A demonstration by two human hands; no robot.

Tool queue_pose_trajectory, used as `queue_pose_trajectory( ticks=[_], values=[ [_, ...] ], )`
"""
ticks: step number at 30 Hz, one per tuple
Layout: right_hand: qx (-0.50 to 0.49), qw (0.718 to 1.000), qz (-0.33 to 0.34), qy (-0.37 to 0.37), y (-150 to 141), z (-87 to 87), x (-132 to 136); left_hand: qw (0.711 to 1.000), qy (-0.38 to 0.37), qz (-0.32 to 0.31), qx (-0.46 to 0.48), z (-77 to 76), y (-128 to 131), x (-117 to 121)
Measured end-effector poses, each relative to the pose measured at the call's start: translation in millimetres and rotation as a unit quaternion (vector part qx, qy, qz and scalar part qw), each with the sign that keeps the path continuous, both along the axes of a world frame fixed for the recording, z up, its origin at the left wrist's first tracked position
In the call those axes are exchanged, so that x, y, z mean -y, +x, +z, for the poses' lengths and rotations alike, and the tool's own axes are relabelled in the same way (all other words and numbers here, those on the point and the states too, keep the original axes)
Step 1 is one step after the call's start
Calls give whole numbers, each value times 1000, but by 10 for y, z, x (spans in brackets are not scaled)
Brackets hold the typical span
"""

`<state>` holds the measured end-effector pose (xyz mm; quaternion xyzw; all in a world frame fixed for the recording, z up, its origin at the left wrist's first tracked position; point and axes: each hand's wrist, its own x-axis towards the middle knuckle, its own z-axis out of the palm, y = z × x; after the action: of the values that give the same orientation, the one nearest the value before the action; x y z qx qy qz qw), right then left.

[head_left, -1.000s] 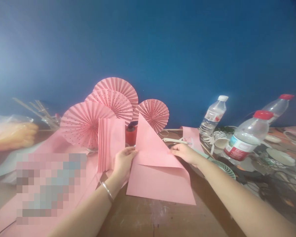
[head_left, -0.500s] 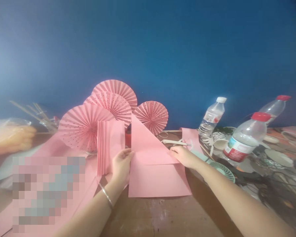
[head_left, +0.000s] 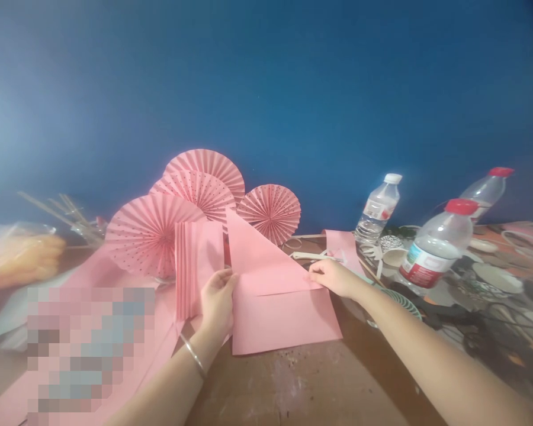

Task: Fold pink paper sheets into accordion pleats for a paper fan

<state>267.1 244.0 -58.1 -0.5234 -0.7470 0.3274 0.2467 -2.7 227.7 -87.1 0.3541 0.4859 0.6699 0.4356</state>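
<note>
A pink sheet of paper (head_left: 284,319) with a folded-over upper part lies in front of me on the brown table. My left hand (head_left: 219,299) pinches its left edge between thumb and fingers. Across from it, my right hand (head_left: 333,277) pinches the right end of the fold line. The upper part slants up to a point at the left. Just left of my left hand stands a pleated stack of pink paper (head_left: 190,266). Pink round paper fans with small dots, such as the front one (head_left: 155,236), stand behind it.
A white-handled cutter (head_left: 313,256) lies beyond my right hand. Water bottles, one with a red cap (head_left: 439,248) and one with a white cap (head_left: 379,210), stand right among bowls and clutter. More pink paper (head_left: 155,343) lies left. A blue wall (head_left: 266,106) rises behind.
The view has shifted slightly. The sheet has turned a little, its lower right corner rising. Both hands keep their pinch on it.
</note>
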Motion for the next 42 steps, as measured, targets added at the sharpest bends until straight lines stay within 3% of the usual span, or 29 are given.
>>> queue_pose_trajectory(
  ticks=[9,14,23,28,35,38,42],
  values=[
    [0,998,-42,39,38,-36,-72,1000,-4,-8,21,92,22,31],
    [-10,1000,8,10,64,83,2,1000,7,11,17,85,-27,-2],
    [20,1000,-22,-6,104,69,-2,1000,7,-2,-10,33,-56,-32],
    [43,999,11,-23,112,169,49,998,0,-49,-44,67,-87,-28],
    [-134,987,30,-80,-116,276,200,981,-3,-156,-118,190,77,107],
    [-195,974,21,-113,-189,217,246,958,2,-200,-204,204,85,162],
    [-201,969,0,-143,-167,164,294,914,1,-258,-312,265,-17,235]
  ],
)
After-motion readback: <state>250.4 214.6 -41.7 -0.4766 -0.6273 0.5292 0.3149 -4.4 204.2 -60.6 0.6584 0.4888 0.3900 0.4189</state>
